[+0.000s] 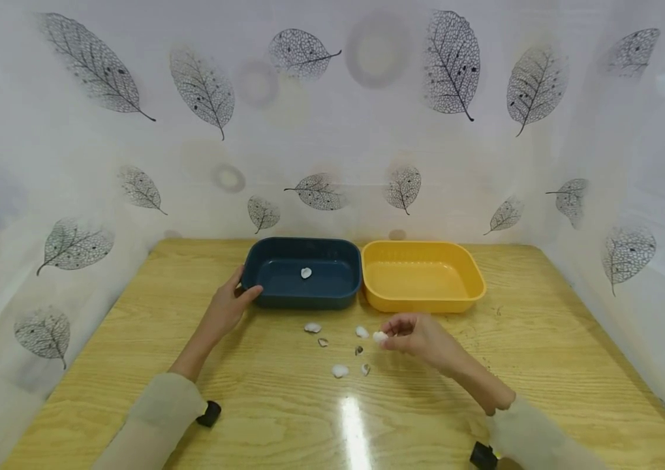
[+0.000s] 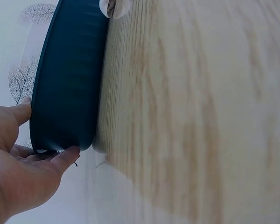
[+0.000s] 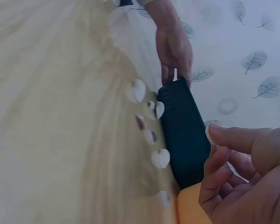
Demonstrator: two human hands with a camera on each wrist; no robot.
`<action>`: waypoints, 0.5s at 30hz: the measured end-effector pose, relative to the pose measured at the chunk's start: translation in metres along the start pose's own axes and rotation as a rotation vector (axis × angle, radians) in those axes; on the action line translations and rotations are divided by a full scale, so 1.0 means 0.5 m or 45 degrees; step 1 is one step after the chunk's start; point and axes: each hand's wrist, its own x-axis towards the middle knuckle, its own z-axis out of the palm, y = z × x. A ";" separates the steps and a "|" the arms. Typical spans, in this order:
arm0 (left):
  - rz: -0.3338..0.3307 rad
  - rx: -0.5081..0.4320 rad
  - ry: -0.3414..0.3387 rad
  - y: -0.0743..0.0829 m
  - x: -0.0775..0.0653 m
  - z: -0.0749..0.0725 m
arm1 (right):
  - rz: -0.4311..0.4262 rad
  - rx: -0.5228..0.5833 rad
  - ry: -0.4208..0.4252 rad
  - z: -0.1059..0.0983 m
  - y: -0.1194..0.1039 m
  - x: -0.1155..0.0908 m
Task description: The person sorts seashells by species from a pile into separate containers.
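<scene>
My right hand [image 1: 423, 338] pinches a small white seashell [image 1: 380, 337] between thumb and fingertips, above the table in front of the yellow basin [image 1: 426, 305]. The same shell shows as a thin pale edge at the fingertips in the right wrist view. At the far left, my left hand [image 1: 228, 310] holds the end of the dark blue basin [image 1: 303, 303], thumb over its near rim and fingers along its outer side. One white shell [image 1: 305, 273] lies inside that basin. Nearer me, a loose group of shells includes a large white one [image 1: 340, 371] and a dark one [image 1: 358, 350].
The two basins stand side by side at the back of the wooden table [image 1: 273, 418], long sides facing me. Behind them hangs a pale curtain [image 1: 332, 130] printed with grey leaves, which also encloses both sides.
</scene>
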 end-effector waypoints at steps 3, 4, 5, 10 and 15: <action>0.000 -0.002 -0.002 0.002 -0.002 -0.001 | 0.013 0.077 0.006 -0.008 -0.015 0.016; 0.000 -0.002 -0.002 0.003 -0.003 -0.001 | 0.010 0.096 0.016 -0.010 -0.020 0.022; -0.002 -0.005 -0.002 0.004 -0.004 -0.002 | 0.006 0.112 0.027 -0.012 -0.023 0.029; -0.012 -0.010 -0.002 0.007 -0.004 -0.001 | -0.032 0.136 0.076 -0.019 -0.047 0.062; -0.014 -0.021 0.000 0.005 -0.002 0.000 | -0.043 0.130 0.090 -0.023 -0.072 0.094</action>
